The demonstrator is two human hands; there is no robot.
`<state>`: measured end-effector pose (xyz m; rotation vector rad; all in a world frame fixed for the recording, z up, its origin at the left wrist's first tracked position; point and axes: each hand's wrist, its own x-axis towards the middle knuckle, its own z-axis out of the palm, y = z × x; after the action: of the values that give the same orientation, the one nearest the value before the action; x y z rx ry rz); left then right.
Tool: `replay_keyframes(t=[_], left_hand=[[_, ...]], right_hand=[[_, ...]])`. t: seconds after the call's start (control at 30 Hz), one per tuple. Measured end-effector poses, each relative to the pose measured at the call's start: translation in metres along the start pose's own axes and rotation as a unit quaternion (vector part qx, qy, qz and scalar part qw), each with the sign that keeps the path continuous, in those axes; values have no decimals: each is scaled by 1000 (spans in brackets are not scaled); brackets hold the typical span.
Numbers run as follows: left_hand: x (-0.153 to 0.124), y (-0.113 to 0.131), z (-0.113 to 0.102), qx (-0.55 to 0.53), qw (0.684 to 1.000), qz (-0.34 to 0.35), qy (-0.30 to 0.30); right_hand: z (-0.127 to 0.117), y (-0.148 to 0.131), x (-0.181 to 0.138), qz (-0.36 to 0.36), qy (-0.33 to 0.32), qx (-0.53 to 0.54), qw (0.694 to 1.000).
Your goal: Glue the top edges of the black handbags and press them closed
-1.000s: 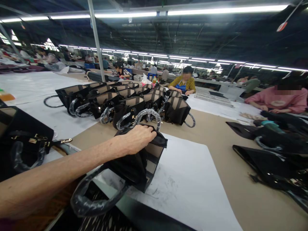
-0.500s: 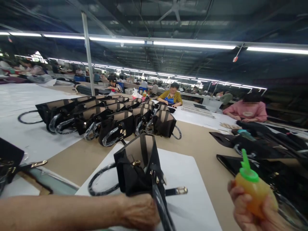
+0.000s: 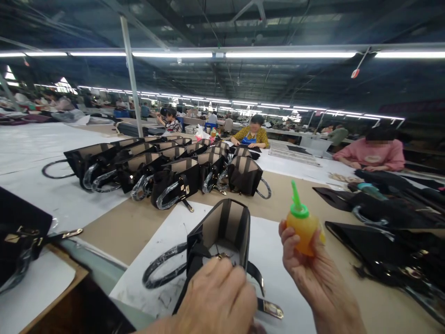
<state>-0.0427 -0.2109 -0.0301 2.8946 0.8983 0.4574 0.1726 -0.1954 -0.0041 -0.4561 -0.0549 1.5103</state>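
Observation:
A black handbag (image 3: 222,232) with a beige striped lining lies open-mouthed on a white sheet (image 3: 278,250) in front of me. My left hand (image 3: 217,297) is curled over the bag's near edge, fingers closed on it. A wrapped black handle (image 3: 162,269) loops out to the left, and a strap with a gold tip (image 3: 269,307) trails to the right. My right hand (image 3: 306,264) holds up a small orange squeeze bottle (image 3: 303,225) with a green nozzle, to the right of the bag.
Several finished black bags (image 3: 160,169) stand in rows on the long table behind. Another black bag (image 3: 17,232) sits at the left edge, dark bag parts (image 3: 389,232) at the right. Other people (image 3: 375,153) work at the far side.
The bag has tipped so its open mouth faces me, and my left hand has moved onto its near edge. My right hand has lifted the orange bottle up and leftward.

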Motion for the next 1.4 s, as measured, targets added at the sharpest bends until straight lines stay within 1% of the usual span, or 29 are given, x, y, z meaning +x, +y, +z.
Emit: replay_keyframes(t=[0.03,0.07,0.1,0.13,0.17,0.2,0.27,0.33,0.43,0.5,0.53,0.6,0.67,0.73,0.8,0.87,0.93,0.97,1.0,1.03,1.1,1.17,1.23,1.27,1.3,1.4], left_hand=[[13,3,0,6,998,-51,23],[25,5,0,-3,994,-106,24],[36,6,1,-22,987,-157,6],[45,7,0,-43,980,-194,-26],[51,7,-1,-63,972,-219,-62],[54,5,-4,-79,966,-229,-90],[52,-3,-14,-110,966,-206,-110],[43,-15,-30,-140,973,-144,-111],[25,-34,-57,-137,979,-52,-143],[14,-44,-70,-115,979,-17,-169],[9,-47,-75,-108,978,-10,-177],[0,-53,-79,-101,978,-21,-181],[-6,-57,-81,-115,979,-52,-160],[-10,-60,-80,-165,974,-74,-136],[-10,-64,-78,-240,960,-95,-112],[-4,-68,-71,-276,945,-162,-73],[5,-71,-62,-236,938,-254,-16],[10,-73,-57,-196,937,-288,1],[17,-75,-53,-154,938,-311,2],[23,-77,-49,-120,939,-322,-13],[37,-82,-43,-91,937,-329,-75],[50,-87,-39,-110,926,-329,-152],[61,-91,-33,-139,914,-322,-204],[66,-93,-29,-147,911,-321,-211],[71,-93,-24,-148,911,-326,-204],[82,-93,-10,-136,912,-363,-136]], right_hand=[[-3,-3,0,-6,-6,-1,1000],[-5,-6,0,-10,-2,4,1000],[-6,-9,-1,-14,10,14,1000],[-6,-11,-3,-17,25,26,999],[-6,-13,-5,-19,40,36,998],[-5,-15,-7,-22,54,43,997],[-5,-19,-11,-25,72,46,996],[-6,-21,-16,-24,67,44,997],[-2,-19,-20,-15,23,39,999],[7,-12,-22,1,3,33,999],[12,-7,-23,12,3,25,1000],[22,7,-25,29,0,0,1000],[30,21,-27,27,-19,-39,999],[37,32,-29,12,-41,-81,996],[43,38,-29,3,-46,-110,993],[47,38,-27,-11,-48,-117,992],[49,38,-21,-32,-41,-115,992],[48,38,-18,-38,-33,-114,992],[46,38,-15,-39,-24,-114,992],[44,38,-12,-35,-15,-116,993],[39,40,-10,-22,-12,-120,992],[36,42,-9,-17,-22,-124,992],[35,43,-10,-18,-28,-132,991],[35,43,-10,-20,-28,-136,990],[36,43,-10,-24,-27,-140,989],[36,42,-9,-38,-26,-143,989]])
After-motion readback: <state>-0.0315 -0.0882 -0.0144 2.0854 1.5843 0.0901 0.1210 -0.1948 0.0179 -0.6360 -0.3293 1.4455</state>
